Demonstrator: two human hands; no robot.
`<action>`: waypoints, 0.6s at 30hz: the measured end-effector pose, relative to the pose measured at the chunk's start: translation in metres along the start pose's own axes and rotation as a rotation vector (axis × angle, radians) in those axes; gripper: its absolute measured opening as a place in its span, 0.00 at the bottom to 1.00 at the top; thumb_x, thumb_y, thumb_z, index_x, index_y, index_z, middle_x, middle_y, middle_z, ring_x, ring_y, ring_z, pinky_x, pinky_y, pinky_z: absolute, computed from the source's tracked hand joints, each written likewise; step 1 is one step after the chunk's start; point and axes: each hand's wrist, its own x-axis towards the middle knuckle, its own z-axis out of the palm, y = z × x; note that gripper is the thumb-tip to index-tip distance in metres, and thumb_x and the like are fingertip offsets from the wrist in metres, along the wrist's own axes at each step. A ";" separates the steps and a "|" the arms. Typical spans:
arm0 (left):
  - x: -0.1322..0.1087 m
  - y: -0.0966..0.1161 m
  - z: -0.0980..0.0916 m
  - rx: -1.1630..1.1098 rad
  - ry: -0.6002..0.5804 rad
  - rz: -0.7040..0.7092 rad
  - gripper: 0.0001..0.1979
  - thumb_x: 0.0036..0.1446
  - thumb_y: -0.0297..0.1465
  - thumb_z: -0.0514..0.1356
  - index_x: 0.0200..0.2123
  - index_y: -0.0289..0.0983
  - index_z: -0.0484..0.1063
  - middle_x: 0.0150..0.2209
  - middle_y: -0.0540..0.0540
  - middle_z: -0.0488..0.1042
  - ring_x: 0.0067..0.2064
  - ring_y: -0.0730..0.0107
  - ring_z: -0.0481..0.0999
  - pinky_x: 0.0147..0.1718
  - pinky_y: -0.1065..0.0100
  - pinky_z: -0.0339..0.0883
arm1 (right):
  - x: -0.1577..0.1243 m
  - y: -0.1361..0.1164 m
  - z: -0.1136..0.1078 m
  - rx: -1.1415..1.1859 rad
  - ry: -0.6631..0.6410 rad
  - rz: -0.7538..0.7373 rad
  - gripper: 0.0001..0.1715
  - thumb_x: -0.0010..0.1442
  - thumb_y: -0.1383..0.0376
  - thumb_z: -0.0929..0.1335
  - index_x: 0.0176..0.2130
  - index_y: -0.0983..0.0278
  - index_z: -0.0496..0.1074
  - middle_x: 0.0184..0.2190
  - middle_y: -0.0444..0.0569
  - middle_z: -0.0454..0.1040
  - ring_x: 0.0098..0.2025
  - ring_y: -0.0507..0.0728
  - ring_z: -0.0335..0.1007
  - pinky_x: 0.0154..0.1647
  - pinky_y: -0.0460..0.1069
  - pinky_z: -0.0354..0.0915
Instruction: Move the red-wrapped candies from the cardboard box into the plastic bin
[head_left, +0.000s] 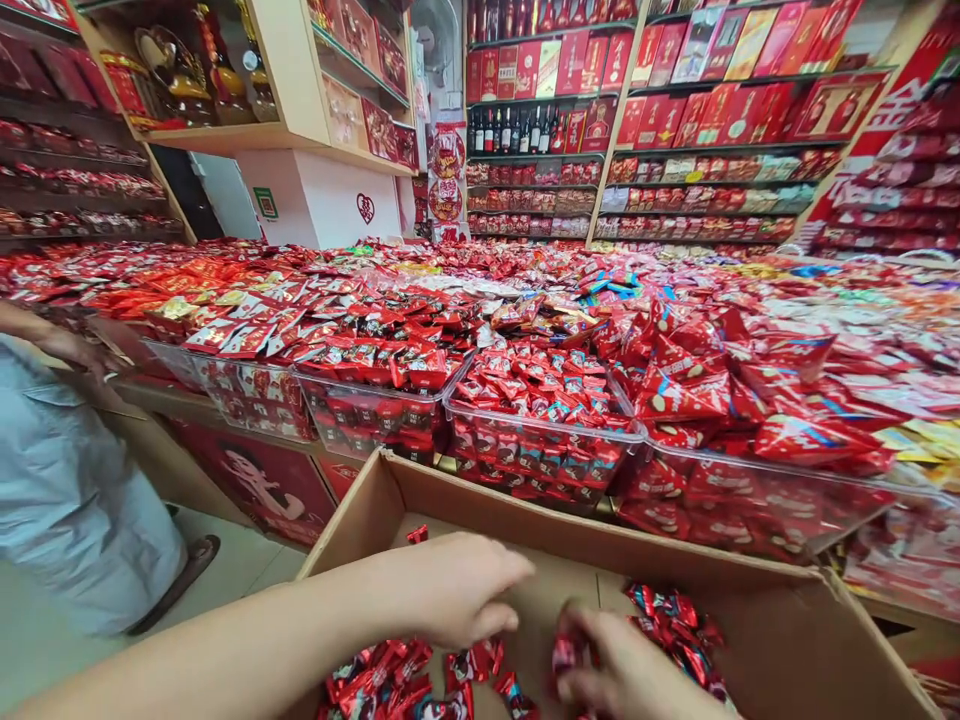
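A cardboard box [600,535] lies low in front of me, with red-wrapped candies [386,675] on its floor at the left. My left hand [469,590] reaches over them, fingers stretched forward and thumb apart, with nothing visible in it. To its right, my right hand [611,660] curls its fingers around a red wrapped candy; motion blurs it, so more pieces may be hidden. A second heap of candies [679,625] rests at the box's right side. One single candy [418,534] sits near the far left corner.
Clear plastic bins [544,435] of red-packed sweets line the counter beyond the box. Large triangular packets [690,390] fill the bin to the right. Another person's grey trousers [71,490] are close at the left. Shelves [551,100] with boxes and bottles stand behind.
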 end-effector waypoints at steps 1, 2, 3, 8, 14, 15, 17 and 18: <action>0.002 0.002 0.001 -0.071 0.040 0.011 0.23 0.51 0.36 0.51 0.51 0.39 0.58 0.43 0.43 0.69 0.42 0.63 0.69 0.38 0.67 0.62 | 0.003 -0.005 -0.005 0.105 0.011 -0.014 0.09 0.44 0.68 0.68 0.26 0.64 0.62 0.21 0.40 0.67 0.25 0.50 0.64 0.24 0.44 0.58; 0.004 0.003 0.002 -0.149 0.065 0.018 0.24 0.51 0.36 0.51 0.53 0.40 0.54 0.44 0.44 0.69 0.42 0.65 0.69 0.37 0.69 0.62 | 0.004 -0.011 -0.009 0.275 0.032 -0.030 0.10 0.44 0.68 0.68 0.27 0.64 0.61 0.22 0.40 0.67 0.25 0.49 0.63 0.24 0.43 0.58; 0.006 0.005 0.004 -0.228 0.073 0.020 0.25 0.52 0.36 0.50 0.54 0.40 0.52 0.43 0.45 0.69 0.40 0.68 0.70 0.36 0.71 0.62 | 0.003 -0.016 -0.013 0.432 0.041 -0.043 0.11 0.43 0.67 0.69 0.27 0.64 0.60 0.23 0.40 0.67 0.25 0.48 0.62 0.24 0.43 0.58; 0.013 0.011 0.010 -0.501 0.026 0.027 0.22 0.53 0.33 0.49 0.53 0.40 0.54 0.33 0.48 0.73 0.31 0.75 0.71 0.31 0.75 0.62 | -0.011 -0.036 -0.024 0.783 0.024 -0.004 0.15 0.42 0.62 0.70 0.30 0.65 0.64 0.19 0.39 0.66 0.18 0.46 0.57 0.19 0.43 0.55; 0.012 0.014 0.011 -0.574 0.056 -0.048 0.21 0.54 0.35 0.48 0.52 0.41 0.54 0.30 0.49 0.72 0.28 0.76 0.69 0.26 0.76 0.61 | -0.019 -0.038 -0.025 0.780 0.132 0.029 0.13 0.46 0.58 0.68 0.25 0.67 0.66 0.16 0.40 0.65 0.19 0.46 0.57 0.21 0.43 0.54; 0.012 0.015 0.011 -0.572 0.063 -0.044 0.22 0.53 0.35 0.49 0.52 0.41 0.54 0.30 0.49 0.72 0.27 0.77 0.69 0.25 0.76 0.60 | -0.018 -0.037 -0.024 0.752 0.135 0.012 0.13 0.46 0.58 0.68 0.24 0.67 0.67 0.16 0.40 0.66 0.19 0.47 0.57 0.22 0.44 0.54; 0.010 0.018 0.010 -0.549 0.079 -0.029 0.23 0.51 0.33 0.51 0.52 0.40 0.53 0.30 0.50 0.72 0.24 0.79 0.67 0.23 0.78 0.58 | -0.019 -0.038 -0.022 0.689 0.132 -0.023 0.13 0.45 0.58 0.68 0.24 0.67 0.68 0.16 0.41 0.65 0.20 0.48 0.57 0.23 0.44 0.55; 0.009 0.020 0.009 -0.536 0.089 -0.024 0.24 0.50 0.32 0.52 0.52 0.40 0.52 0.30 0.50 0.72 0.22 0.80 0.65 0.21 0.78 0.57 | -0.019 -0.039 -0.022 0.656 0.130 -0.038 0.13 0.46 0.58 0.68 0.24 0.67 0.69 0.17 0.41 0.65 0.20 0.48 0.57 0.23 0.45 0.55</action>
